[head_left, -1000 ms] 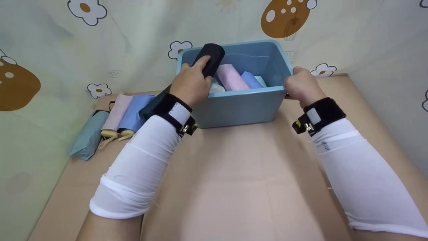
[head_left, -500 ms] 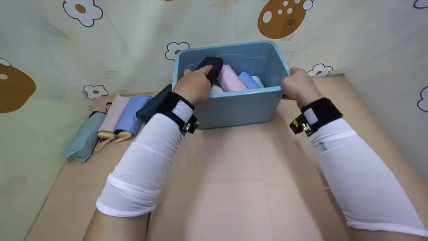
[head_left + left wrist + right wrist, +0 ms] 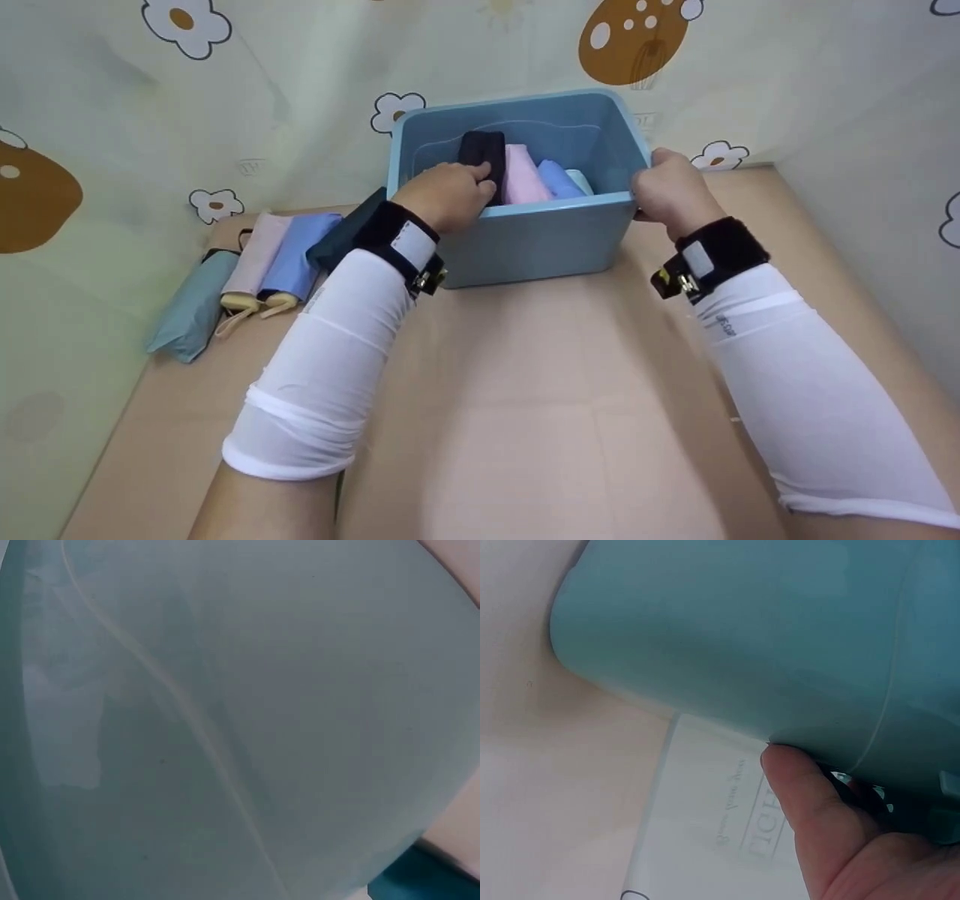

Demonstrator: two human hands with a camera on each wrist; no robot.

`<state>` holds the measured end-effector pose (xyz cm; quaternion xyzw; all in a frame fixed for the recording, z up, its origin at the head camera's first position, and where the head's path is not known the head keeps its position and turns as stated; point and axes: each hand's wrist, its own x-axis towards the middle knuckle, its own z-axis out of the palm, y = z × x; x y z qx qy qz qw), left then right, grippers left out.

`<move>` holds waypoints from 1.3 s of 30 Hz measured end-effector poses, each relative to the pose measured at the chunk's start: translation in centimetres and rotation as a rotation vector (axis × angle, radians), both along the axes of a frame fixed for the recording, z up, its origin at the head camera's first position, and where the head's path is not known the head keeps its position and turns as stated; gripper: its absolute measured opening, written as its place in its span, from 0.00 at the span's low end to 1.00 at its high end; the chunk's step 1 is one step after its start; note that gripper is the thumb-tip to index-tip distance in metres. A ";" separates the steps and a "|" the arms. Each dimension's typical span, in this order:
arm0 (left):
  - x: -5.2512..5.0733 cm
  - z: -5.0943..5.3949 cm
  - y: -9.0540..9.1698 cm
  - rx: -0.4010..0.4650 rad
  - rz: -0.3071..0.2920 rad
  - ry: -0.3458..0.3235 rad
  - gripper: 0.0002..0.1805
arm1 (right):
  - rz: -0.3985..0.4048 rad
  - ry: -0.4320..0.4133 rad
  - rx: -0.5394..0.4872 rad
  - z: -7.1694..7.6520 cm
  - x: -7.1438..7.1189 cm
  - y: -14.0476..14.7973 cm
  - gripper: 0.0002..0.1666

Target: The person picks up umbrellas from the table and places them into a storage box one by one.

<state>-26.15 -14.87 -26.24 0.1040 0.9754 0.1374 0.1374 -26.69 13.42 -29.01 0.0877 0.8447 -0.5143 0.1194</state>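
A blue plastic bin stands against the back wall, tilted slightly in the head view. Inside it, at the left, lies a black folded umbrella; my left hand reaches over the rim and holds it, its far fingers hidden. Beside that umbrella lie a pink folded umbrella, a blue one and a pale green one. My right hand grips the bin's right rim, with the thumb along the wall in the right wrist view. Bin wall fills most of the left wrist view.
Left of the bin lie a teal folded umbrella, a pink one, a blue one and a dark green one, partly behind the left wrist. Patterned fabric hangs behind the tan surface.
The left hand has lowered the black umbrella into the bin and moved slightly right; the umbrella has turned to lie alongside the pink one. The right hand has kept its grip on the rim.
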 end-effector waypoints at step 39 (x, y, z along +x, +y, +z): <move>0.1 -0.6 0.0 -0.001 -0.023 -0.017 0.31 | -0.019 0.036 -0.006 -0.3 -0.2 0.0 0.38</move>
